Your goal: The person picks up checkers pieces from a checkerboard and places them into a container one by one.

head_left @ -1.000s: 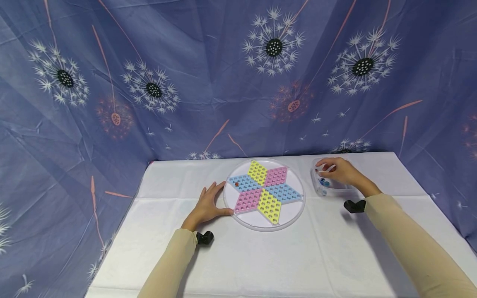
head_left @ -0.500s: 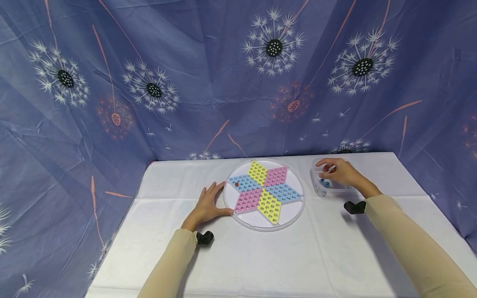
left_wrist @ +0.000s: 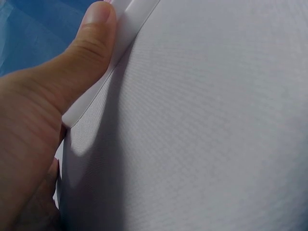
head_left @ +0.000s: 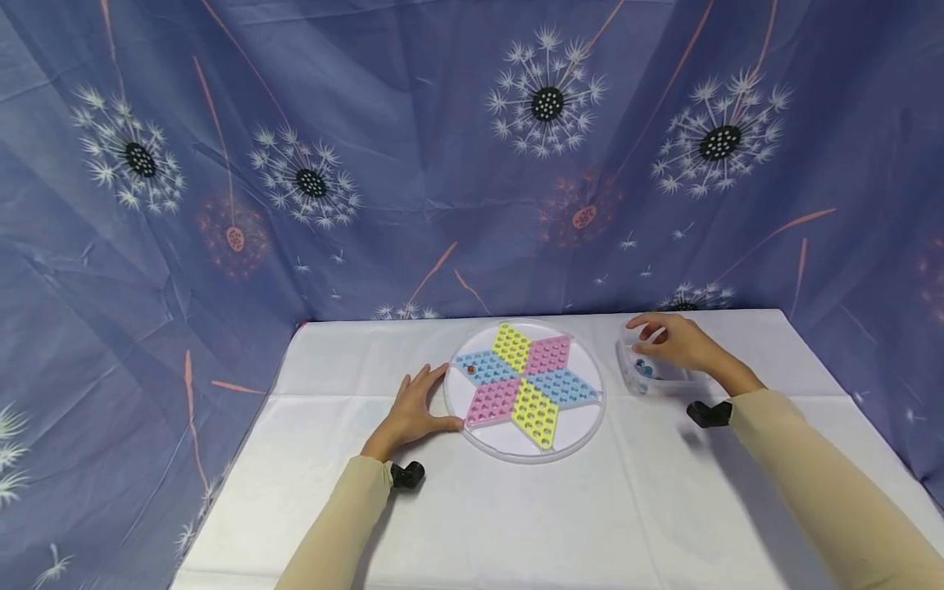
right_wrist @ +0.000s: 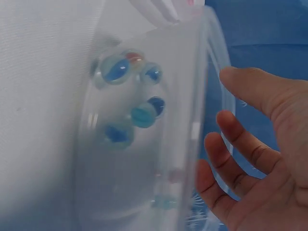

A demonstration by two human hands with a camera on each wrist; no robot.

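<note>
My left hand (head_left: 410,414) lies at the left side of a round white Chinese checkers board (head_left: 472,324), fingers spread. Its thumb (left_wrist: 91,41) rests on the board's rim in the left wrist view. The board carries a star of yellow, pink and blue hole fields. One reddish marble (head_left: 471,369) sits in the left blue field. Over a clear plastic box (head_left: 627,377) my right hand (head_left: 680,342) hovers, thumb apart from loosely bent fingers. In the right wrist view its fingertips are right at the box rim, and no marble shows between them. Several glass marbles (right_wrist: 143,115) lie inside the box.
A white cloth (head_left: 546,524) covers the table. Behind it hangs a blue curtain (head_left: 413,164) with dandelion prints. Black wrist cameras (head_left: 710,413) sit at both cuffs. The box stands to the right of the board.
The head view has shifted slightly, moving the scene down a little. A reddish marble seen near the box's left end one second ago no longer shows there. Both hands have barely moved.
</note>
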